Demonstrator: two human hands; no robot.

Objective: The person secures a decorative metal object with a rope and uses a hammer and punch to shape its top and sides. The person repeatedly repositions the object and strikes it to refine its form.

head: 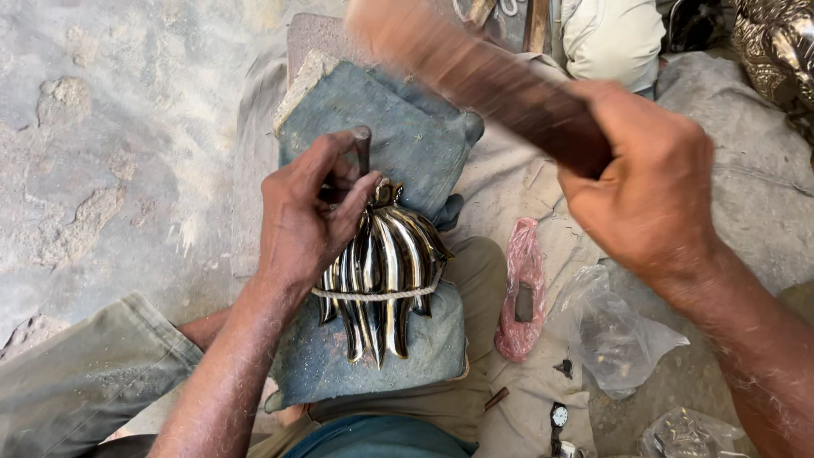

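Observation:
A shiny ribbed metal piece [388, 270] with pointed leaf-like tips lies on a blue denim pad [407, 136], bound across its middle by a thin cord [373, 294]. My left hand [301, 216] grips a dark metal punch [363, 146] held upright at the top of the piece. My right hand [649, 182] holds a wooden mallet [475, 72], raised and blurred, above and to the right of the punch.
A pink plastic bag [521, 288] and a clear plastic bag [615, 331] lie on the cloth at right. A wristwatch [557, 420] sits near the bottom. Rough concrete floor [110, 144] spreads to the left. An ornate metal object [776, 47] is at top right.

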